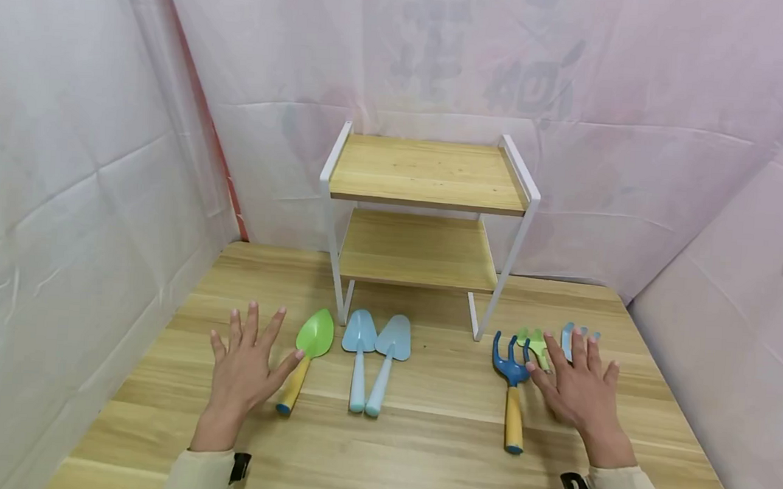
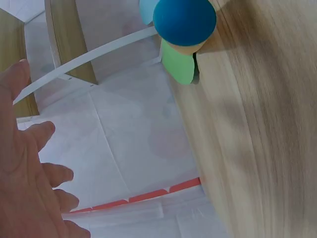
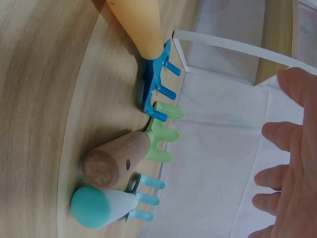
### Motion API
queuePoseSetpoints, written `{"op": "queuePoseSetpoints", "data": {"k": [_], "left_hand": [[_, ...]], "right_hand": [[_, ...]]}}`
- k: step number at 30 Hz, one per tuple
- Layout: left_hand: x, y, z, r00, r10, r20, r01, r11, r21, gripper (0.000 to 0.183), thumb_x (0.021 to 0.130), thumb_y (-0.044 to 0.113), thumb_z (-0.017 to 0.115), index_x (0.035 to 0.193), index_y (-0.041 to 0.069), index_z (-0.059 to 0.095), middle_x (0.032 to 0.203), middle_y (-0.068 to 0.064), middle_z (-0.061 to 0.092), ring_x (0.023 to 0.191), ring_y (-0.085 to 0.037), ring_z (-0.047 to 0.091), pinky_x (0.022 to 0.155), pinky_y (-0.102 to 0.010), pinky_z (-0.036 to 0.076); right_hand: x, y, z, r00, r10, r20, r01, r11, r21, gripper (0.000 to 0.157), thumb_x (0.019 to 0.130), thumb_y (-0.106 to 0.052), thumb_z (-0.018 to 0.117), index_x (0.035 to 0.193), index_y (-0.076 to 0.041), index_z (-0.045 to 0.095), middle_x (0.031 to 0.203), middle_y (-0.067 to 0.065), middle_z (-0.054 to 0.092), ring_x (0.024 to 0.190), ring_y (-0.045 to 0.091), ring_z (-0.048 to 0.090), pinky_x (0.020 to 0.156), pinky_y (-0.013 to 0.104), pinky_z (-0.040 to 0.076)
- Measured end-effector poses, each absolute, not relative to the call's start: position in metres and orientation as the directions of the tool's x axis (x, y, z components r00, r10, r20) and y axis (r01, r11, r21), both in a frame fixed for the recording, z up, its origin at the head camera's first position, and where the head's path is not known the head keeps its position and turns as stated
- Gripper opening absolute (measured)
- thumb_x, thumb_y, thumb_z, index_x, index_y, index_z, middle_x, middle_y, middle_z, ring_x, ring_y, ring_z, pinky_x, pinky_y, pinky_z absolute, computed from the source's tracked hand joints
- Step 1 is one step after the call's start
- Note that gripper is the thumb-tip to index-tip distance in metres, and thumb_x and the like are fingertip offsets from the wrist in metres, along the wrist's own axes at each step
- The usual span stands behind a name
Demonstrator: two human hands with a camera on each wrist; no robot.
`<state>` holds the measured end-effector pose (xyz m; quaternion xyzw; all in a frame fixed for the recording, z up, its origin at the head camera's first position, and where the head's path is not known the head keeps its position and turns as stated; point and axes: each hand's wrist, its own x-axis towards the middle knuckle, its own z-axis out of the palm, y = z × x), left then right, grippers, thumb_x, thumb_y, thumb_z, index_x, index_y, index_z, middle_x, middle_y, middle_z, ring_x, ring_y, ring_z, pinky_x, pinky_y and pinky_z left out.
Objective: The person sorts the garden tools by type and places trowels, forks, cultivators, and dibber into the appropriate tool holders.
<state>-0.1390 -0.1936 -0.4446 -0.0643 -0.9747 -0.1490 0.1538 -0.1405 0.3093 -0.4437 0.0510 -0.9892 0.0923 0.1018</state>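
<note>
Fingers of the left hand and right hand spread straight, empty. On the worktop, a green trowel and two light-blue trowels lie left of a blue rake, green rake and light-blue rake, apparently sorted by kind, handles toward the person, presumably for grasping.

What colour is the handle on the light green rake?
The handle is brown, like wood, best seen in the right wrist view.

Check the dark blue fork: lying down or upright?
Lying down: the head view shows the dark blue fork along the table, its yellow handle toward the person.
</note>
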Motion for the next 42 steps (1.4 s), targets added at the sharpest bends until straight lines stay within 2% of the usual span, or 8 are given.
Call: {"op": "queuePoseSetpoints", "data": {"k": [3, 6, 8, 11, 19, 26, 36, 42], "left_hand": [[-0.139, -0.191, -0.442, -0.942, 0.062, 0.331, 0.163, 0.944, 0.287, 0.071, 0.085, 0.054, 0.056, 0.139, 0.010, 0.043, 0.146, -0.030, 0.017, 0.129, -0.051, 0.020, 0.095, -0.068, 0.023], [-0.138, -0.188, -0.437, -0.932, 0.044, 0.361, 0.159, 0.943, 0.294, 0.053, 0.084, 0.039, 0.065, 0.122, 0.001, 0.058, 0.128, -0.031, 0.046, 0.091, -0.043, 0.059, 0.061, -0.049, 0.051], [-0.137, -0.186, -0.432, -0.926, 0.033, 0.377, 0.155, 0.942, 0.298, 0.041, 0.083, 0.030, 0.068, 0.110, -0.001, 0.065, 0.109, -0.026, 0.060, 0.056, -0.029, 0.058, 0.038, -0.036, 0.043], [-0.135, -0.183, -0.427, -0.926, 0.020, 0.378, 0.144, 0.942, 0.303, 0.031, 0.083, 0.024, 0.068, 0.103, 0.001, 0.068, 0.094, -0.019, 0.066, 0.039, -0.013, 0.037, 0.031, -0.027, 0.030], [-0.136, -0.181, -0.415, -0.916, 0.011, 0.401, 0.149, 0.937, 0.315, 0.035, 0.080, 0.024, 0.071, 0.106, 0.001, 0.066, 0.095, -0.020, 0.065, 0.044, -0.018, 0.046, 0.034, -0.030, 0.037], [-0.138, -0.183, -0.403, -0.947, 0.006, 0.321, 0.124, 0.929, 0.350, 0.044, 0.082, 0.024, 0.070, 0.114, -0.004, 0.061, 0.109, -0.029, 0.058, 0.084, -0.042, 0.061, 0.056, -0.047, 0.051], [-0.144, -0.176, -0.398, -0.949, -0.019, 0.315, 0.141, 0.868, 0.476, 0.043, 0.085, 0.026, 0.066, 0.118, 0.000, 0.060, 0.115, -0.025, 0.056, 0.090, -0.041, 0.060, 0.068, -0.053, 0.049], [-0.151, -0.170, -0.396, -0.895, -0.071, 0.440, 0.215, 0.796, 0.566, 0.038, 0.083, 0.021, 0.069, 0.115, 0.002, 0.062, 0.116, -0.022, 0.057, 0.097, -0.039, 0.058, 0.075, -0.054, 0.048]], "right_hand": [[-0.139, 0.308, -0.443, -0.966, -0.088, 0.242, -0.127, 0.980, -0.151, 0.058, 0.093, -0.041, 0.051, 0.137, -0.006, 0.039, 0.140, 0.035, 0.023, 0.124, 0.055, 0.023, 0.089, 0.074, 0.018], [-0.137, 0.307, -0.445, -0.930, -0.121, 0.346, -0.168, 0.980, -0.110, 0.045, 0.085, -0.029, 0.064, 0.121, -0.002, 0.056, 0.122, 0.032, 0.048, 0.096, 0.050, 0.052, 0.073, 0.063, 0.040], [-0.136, 0.306, -0.447, -0.887, -0.154, 0.435, -0.208, 0.975, -0.079, 0.035, 0.079, -0.023, 0.069, 0.106, 0.000, 0.064, 0.104, 0.026, 0.061, 0.069, 0.040, 0.059, 0.052, 0.050, 0.045], [-0.134, 0.305, -0.452, -0.831, -0.195, 0.521, -0.260, 0.964, -0.053, 0.027, 0.076, -0.021, 0.070, 0.094, 0.000, 0.068, 0.086, 0.019, 0.066, 0.042, 0.023, 0.047, 0.033, 0.034, 0.032], [-0.129, 0.301, -0.457, -0.885, -0.134, 0.445, -0.215, 0.967, -0.137, 0.025, 0.079, -0.020, 0.069, 0.094, 0.000, 0.068, 0.090, 0.021, 0.065, 0.048, 0.024, 0.050, 0.036, 0.036, 0.037], [-0.123, 0.297, -0.455, -0.961, -0.103, 0.255, -0.157, 0.968, -0.198, 0.033, 0.083, -0.024, 0.066, 0.103, 0.002, 0.066, 0.091, 0.022, 0.064, 0.054, 0.024, 0.054, 0.042, 0.042, 0.043], [-0.112, 0.290, -0.458, -0.993, 0.013, 0.118, -0.035, 0.917, -0.398, 0.042, 0.088, -0.025, 0.062, 0.116, 0.006, 0.059, 0.101, 0.027, 0.062, 0.078, 0.040, 0.062, 0.054, 0.049, 0.048], [-0.107, 0.285, -0.466, -0.996, 0.060, 0.073, 0.008, 0.823, -0.569, 0.056, 0.091, -0.025, 0.058, 0.132, 0.010, 0.043, 0.126, 0.035, 0.045, 0.109, 0.051, 0.047, 0.082, 0.060, 0.042]]}}
